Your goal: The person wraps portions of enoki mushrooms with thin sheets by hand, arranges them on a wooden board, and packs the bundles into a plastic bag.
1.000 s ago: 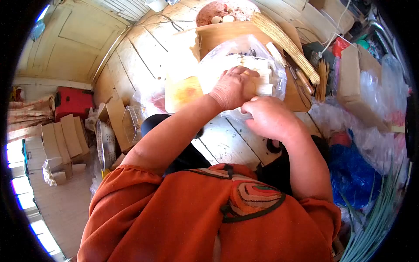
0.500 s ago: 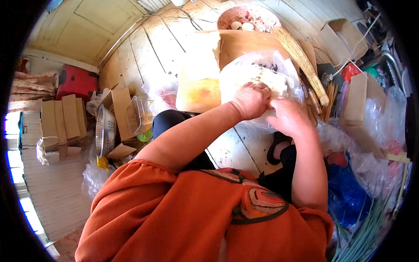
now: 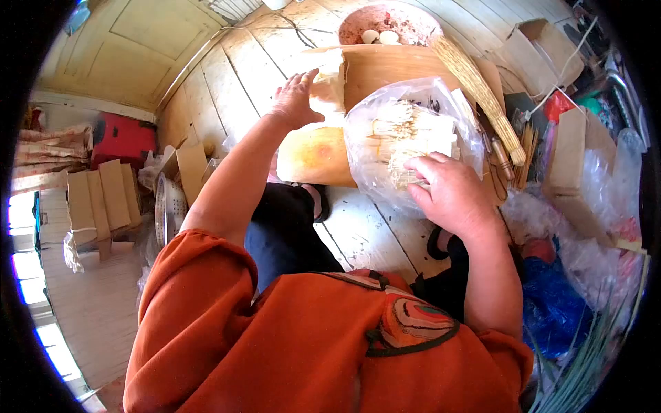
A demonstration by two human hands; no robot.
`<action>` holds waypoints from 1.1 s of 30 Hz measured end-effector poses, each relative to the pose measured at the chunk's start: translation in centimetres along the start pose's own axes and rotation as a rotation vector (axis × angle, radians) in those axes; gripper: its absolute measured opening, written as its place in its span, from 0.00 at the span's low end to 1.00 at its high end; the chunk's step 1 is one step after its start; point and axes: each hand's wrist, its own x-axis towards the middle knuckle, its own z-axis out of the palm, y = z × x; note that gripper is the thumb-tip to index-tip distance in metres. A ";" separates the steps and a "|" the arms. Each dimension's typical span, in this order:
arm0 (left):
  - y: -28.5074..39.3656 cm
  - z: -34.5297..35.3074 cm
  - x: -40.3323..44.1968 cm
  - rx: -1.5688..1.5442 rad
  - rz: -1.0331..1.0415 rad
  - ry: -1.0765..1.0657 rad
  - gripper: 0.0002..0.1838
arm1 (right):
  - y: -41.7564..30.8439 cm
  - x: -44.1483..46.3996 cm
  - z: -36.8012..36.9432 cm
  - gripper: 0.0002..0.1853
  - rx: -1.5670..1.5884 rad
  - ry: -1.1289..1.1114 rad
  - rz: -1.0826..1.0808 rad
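My left hand (image 3: 296,101) is open, fingers spread, above a pale paper-like sheet or packet (image 3: 329,88) on the wooden board (image 3: 313,153). Glare hides whether it touches. Bundles of thin pale sticks (image 3: 413,129) lie in a clear plastic bag (image 3: 361,165) on the board's right part. At the bag's near right edge, my right hand (image 3: 451,189) has its fingers and thumb curled around the ends of one bundle; the fingertips partly hide what is between them.
A long straw bundle (image 3: 475,96) leans along the board's right side. A pink basin (image 3: 427,27) with two round pale things stands beyond. Cardboard boxes (image 3: 540,55) and plastic bags (image 3: 551,213) crowd the right; a metal colander (image 3: 169,206) stands left.
My left hand has left the bundles beside my right hand and moved left and away from me, its fingers opening. My right hand has stayed near the bag, shifting slightly toward me.
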 end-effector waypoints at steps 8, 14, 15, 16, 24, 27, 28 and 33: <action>-0.9 2.8 1.3 0.104 -0.002 0.068 0.50 | 0.1 0.4 1.0 0.15 -0.046 -0.011 -0.068; 0.0 1.8 0.6 0.155 -0.038 0.001 0.45 | -0.1 0.4 1.5 0.15 -0.059 -0.048 -0.065; 0.5 1.3 0.3 0.197 -0.036 -0.009 0.44 | -0.2 0.4 1.5 0.15 -0.059 -0.048 -0.066; 0.3 1.6 0.3 0.196 -0.037 -0.009 0.44 | -0.2 0.4 1.5 0.15 -0.063 -0.064 -0.054; -0.2 2.4 1.3 0.256 0.012 -0.031 0.44 | -0.6 0.3 1.4 0.13 -0.067 -0.132 -0.019; -1.1 3.0 1.9 0.232 0.046 -0.058 0.43 | -0.4 0.4 1.6 0.13 -0.063 -0.131 -0.052; -0.8 2.7 1.9 0.230 0.045 -0.058 0.43 | -0.4 0.4 1.7 0.13 -0.058 -0.125 -0.054; -0.1 1.9 1.8 0.258 0.074 -0.061 0.35 | -0.2 0.5 1.9 0.13 -0.048 -0.113 -0.062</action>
